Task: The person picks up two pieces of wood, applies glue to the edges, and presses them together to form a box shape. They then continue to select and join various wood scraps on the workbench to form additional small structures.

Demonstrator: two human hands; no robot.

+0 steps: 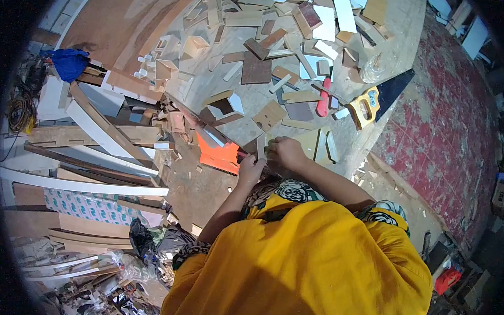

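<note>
My left hand is closed around the lower end of a short, pale wood strip that stands up in front of me. A thin dark-red stick-like piece shows beside its fingers. My right hand is curled just right of the strip, fingertips close to it; I cannot tell what these fingers hold. Left of both hands lies a bright orange flat piece with a dark lower edge. Beyond them are a brown wood block and an open-sided small wooden box.
A yellow-handled saw, a red-handled tool and a clear jar lie among many offcuts on the worktable. Long boards are stacked at left. Red, worn flooring runs along the right.
</note>
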